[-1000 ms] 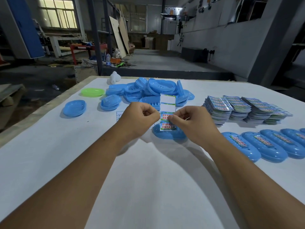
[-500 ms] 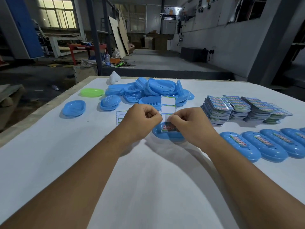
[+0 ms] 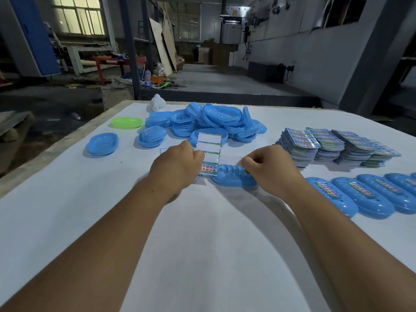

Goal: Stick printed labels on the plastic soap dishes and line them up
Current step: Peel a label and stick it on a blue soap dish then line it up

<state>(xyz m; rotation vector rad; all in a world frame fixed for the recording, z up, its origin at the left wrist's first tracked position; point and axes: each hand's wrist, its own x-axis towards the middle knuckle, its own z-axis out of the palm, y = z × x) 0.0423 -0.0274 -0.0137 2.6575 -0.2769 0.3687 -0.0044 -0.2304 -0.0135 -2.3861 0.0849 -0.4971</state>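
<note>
The label strip (image 3: 208, 154) now stands to the left of the blue soap dish (image 3: 234, 179) at frame centre, where a second ago it hung directly over it between both hands. The left hand (image 3: 177, 167) holds the strip in a closed grip; three panels of it are blank white and only the lowest still carries print. The right hand (image 3: 270, 167) has left the strip and its curled fingers pinch the dish's right end. I cannot see a label on the dish's ribbed top from here, so whether the sticker has landed is unclear; the shift suggests the peel is over and the dish is about to be handled.

The labelled dishes (image 3: 364, 197) lie in a row at the right of the frame, running toward the right edge. The near end of that row is just beside the right forearm, with bare counter (image 3: 202, 244) between it and the held dish, so a short slide rightward looks open. The printed label stacks (image 3: 333, 145) sit above the row, the unlabelled pile (image 3: 209, 122) above centre. The counter's left edge is well away.
</note>
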